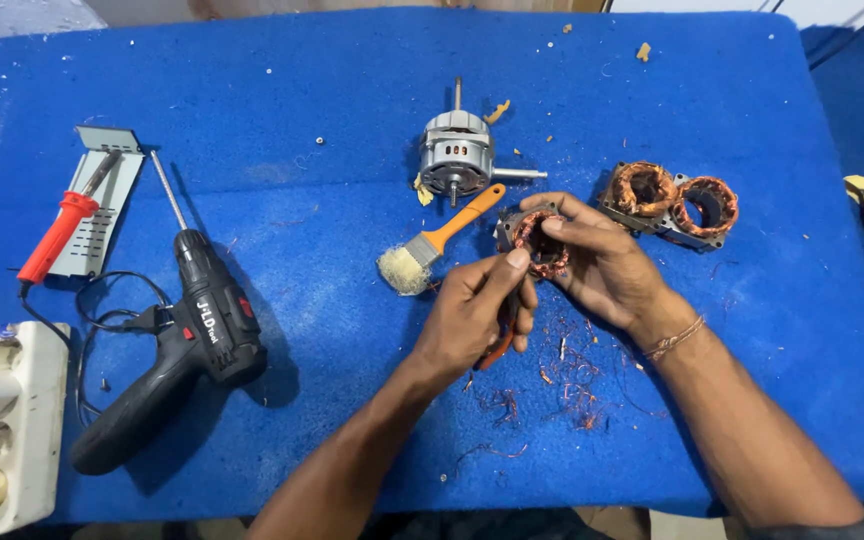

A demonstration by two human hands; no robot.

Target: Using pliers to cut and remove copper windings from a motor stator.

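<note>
Right hand [602,265] grips a copper-wound stator [535,240] above the blue worktop [352,80]; left hand [477,310] clasps an orange-handled tool [500,345] and touches the stator with its thumb.

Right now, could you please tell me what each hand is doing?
Left hand: closed on an orange-handled tool, thumb at the stator.
Right hand: holding the copper-wound stator.

Both bare forearms come up from the near edge of the table [252,60] and meet above its middle. The left hand [472,310] is curled, its thumb stretched up and its fingers folded in a closed grip. The right hand [597,265] lies just beyond and right of it, palm turned inward, fingers bent in a closed grip, a thin band around its wrist.
</note>
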